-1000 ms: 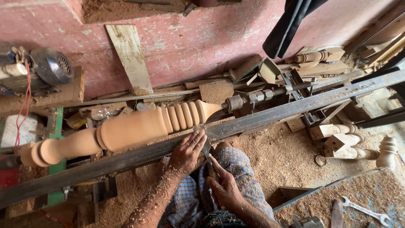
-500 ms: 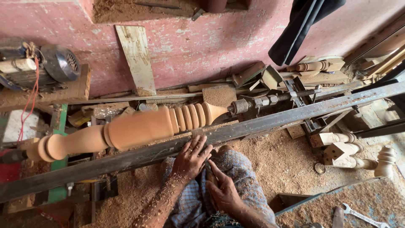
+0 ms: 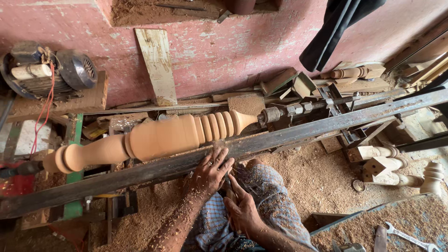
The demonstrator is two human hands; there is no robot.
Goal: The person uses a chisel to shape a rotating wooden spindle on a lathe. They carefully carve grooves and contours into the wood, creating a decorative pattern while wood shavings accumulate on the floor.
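Since the earlier frame our left hand has slid a little along the long steel rail, and the view has drifted so the turned wooden spindle sits slightly lower and more to the right. That spindle is mounted between a drive end at the left and the tailstock at the right, lying level just behind the rail, so the rail serves us as a steady rest right beside the wood. Our left hand lies flat on the rail with fingers spread, pressing down on what looks like the blade of a chisel near the beaded rings; its grip is loose and open-fingered, pinning rather than clasping. Our right hand sits lower, over our lap, fingers curled around the tool's handle, though the handle itself is mostly hidden. A motor stands on a wooden block at far left, well apart from both hands. Room is tight: the rail's near edge sits against our knees, sawdust banks the floor to the right, and finished turned legs and a spanner lie farther right, clear of our arms.
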